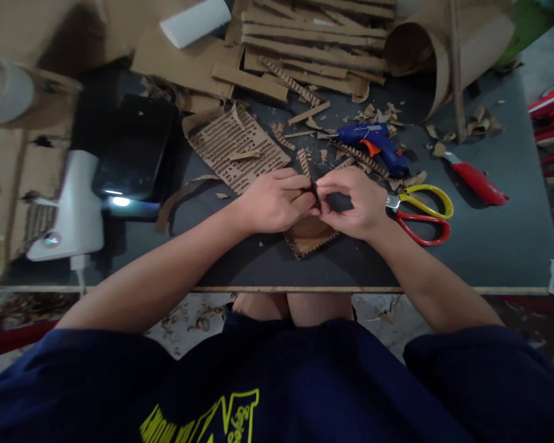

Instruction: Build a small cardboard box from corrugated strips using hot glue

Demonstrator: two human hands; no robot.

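My left hand (273,204) and my right hand (353,203) meet over the middle of the dark table (489,246). Both pinch a small dark strip of corrugated cardboard (315,192) between thumb and fingers. Under the hands lies a small square piece of cardboard (307,237), partly hidden by them. Scissors with yellow and red handles (423,213) lie just right of my right hand, touching its edge.
A blue glue gun (373,143) lies behind the hands, a red-handled cutter (476,180) farther right. Stripped cardboard sheet (237,149), cardboard strips (314,49) and scraps fill the back. A phone (132,151) and a white device (71,209) sit left.
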